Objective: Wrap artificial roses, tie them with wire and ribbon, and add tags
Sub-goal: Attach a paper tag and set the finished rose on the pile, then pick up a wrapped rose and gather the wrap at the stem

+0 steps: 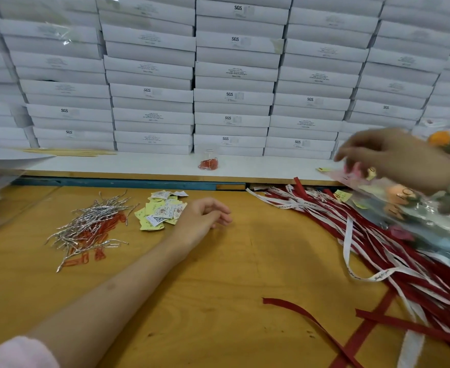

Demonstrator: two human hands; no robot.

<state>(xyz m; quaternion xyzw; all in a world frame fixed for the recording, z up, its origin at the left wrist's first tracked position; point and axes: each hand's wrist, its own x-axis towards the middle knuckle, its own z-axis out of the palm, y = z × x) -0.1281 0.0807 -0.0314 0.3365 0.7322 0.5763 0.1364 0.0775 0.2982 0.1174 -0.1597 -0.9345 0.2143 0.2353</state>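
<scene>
Stacked flat white cardboard boxes (pixel 234 75) wall off the back of the yellow wooden desk (pixel 218 288).
The left hand (pixel 205 216) rests on the desk just beside the heap of yellow and white paper tags (pixel 160 211), its grip slack and empty; silver twist wires (pixel 91 221) lie tangled over red paper clips (pixel 100 252) further left. The right hand (pixel 399 160) is blurred above the film-wrapped peach artificial roses (pixel 402 196), which lie on the red and white ribbons (pixel 383 243); its grip cannot be made out.
</scene>
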